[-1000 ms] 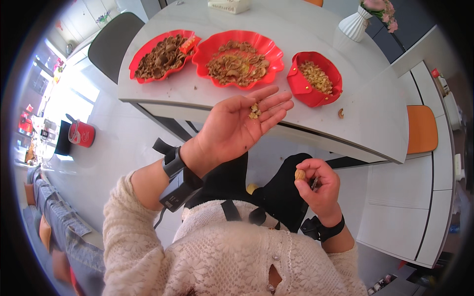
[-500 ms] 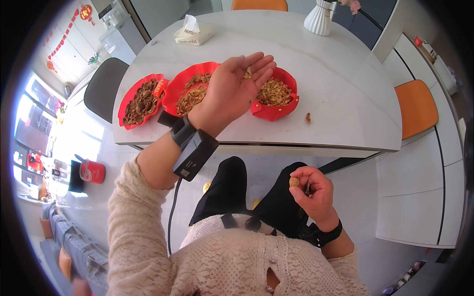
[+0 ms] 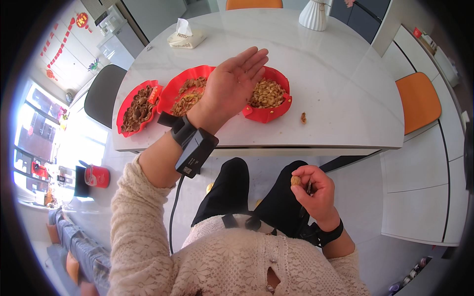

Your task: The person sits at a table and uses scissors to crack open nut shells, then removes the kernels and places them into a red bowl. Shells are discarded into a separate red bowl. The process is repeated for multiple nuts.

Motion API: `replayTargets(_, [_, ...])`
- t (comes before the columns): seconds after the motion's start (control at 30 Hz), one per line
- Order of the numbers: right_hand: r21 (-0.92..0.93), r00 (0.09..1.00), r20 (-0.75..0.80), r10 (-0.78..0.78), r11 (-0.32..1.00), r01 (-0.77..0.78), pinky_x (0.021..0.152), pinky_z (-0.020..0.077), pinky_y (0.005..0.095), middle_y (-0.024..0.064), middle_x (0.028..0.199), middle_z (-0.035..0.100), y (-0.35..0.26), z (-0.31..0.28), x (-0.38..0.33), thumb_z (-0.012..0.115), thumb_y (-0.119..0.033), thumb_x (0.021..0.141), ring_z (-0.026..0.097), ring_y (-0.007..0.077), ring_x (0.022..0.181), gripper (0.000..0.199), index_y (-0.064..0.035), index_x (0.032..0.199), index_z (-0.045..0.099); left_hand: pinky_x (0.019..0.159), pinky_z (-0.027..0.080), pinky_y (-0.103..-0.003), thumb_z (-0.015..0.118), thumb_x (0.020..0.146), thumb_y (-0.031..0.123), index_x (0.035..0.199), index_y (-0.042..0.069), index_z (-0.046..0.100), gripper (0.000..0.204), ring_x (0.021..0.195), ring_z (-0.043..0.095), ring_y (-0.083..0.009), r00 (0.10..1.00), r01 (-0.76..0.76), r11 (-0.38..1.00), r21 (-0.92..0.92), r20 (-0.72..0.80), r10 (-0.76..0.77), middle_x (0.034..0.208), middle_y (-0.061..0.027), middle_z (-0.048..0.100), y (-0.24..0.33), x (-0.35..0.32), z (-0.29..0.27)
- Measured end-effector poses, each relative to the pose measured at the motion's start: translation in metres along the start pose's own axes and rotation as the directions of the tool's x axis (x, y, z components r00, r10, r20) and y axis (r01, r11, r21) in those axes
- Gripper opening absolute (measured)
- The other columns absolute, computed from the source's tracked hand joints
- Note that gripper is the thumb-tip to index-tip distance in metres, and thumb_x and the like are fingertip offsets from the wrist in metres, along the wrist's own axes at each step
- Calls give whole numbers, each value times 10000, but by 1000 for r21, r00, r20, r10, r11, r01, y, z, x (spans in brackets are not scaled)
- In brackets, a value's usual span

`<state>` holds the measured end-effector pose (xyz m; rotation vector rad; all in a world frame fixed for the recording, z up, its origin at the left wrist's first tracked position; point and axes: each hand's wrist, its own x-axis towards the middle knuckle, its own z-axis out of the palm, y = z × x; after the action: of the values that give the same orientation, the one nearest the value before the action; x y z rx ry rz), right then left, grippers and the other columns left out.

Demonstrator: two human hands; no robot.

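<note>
Left hand (image 3: 232, 81): uncurled, palm up, fingers straight — over the table (image 3: 340, 84), partly covering the wide dish (image 3: 171, 89) and the bowl (image 3: 264, 116) from view.
Right hand (image 3: 316, 190): thumb and fingers pinched on a nut (image 3: 296, 180); a dark thing (image 3: 309, 187) lies in the curled fingers, mostly hidden.
Nut: at the right hand's fingertips, beside the right knee.
Bowl: red, holding pale nut pieces (image 3: 267, 93).
Wide dish: red, with brown bits (image 3: 187, 102).
Left-end dish (image 3: 122, 114): red, heaped with shells (image 3: 138, 111).
Table: white — a brown scrap (image 3: 303, 118) lies right of the bowl.
</note>
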<state>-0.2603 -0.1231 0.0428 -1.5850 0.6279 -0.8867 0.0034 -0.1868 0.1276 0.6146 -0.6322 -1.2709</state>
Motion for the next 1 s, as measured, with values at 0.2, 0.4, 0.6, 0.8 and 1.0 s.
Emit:
replayTargets(0.2, [15,1000,11,1,1000,-1,553,384,176,-24,683,530,-1,6,-2,676,13,753,443,24,583,225,-10,961,592,834,472,-254,354,948,25,1337,-79,348,402,960,550,-182,956,-94,990,-102,269,119,1180,-139,533,26,-4,-43])
replayTargets(0.4, [-28,998,55,-4,1000,5,538,366,180,-35,678,517,1,14,0,674,4,761,420,21,573,216,-11,960,591,764,479,-243,345,941,-20,1224,-68,495,323,801,552,-161,863,-399,851,342,-175,475,987,-123,588,108,-47,-101])
replayTargets(0.6, [64,991,115,70,995,-77,523,343,174,-52,655,499,3,37,3,654,-2,786,398,12,558,189,-13,964,592,1053,312,-314,406,955,124,1395,51,370,447,1294,392,-231,792,-108,592,798,-291,536,1391,-155,390,136,-95,-104])
replayTargets(0.8, [269,927,230,296,896,-353,499,334,178,-22,659,507,0,57,11,533,-82,893,416,20,549,118,-17,974,590,848,473,-264,500,920,81,1305,5,437,397,984,578,-140,889,-320,563,762,36,456,1102,-100,569,88,-127,-93])
replayTargets(1.0, [509,898,319,303,745,-432,530,322,192,-7,665,488,2,75,16,427,-199,958,377,49,551,234,-12,1007,558,664,472,-232,530,910,40,1167,11,460,268,735,564,-112,955,179,824,537,106,-277,940,-56,566,-19,-175,-64])
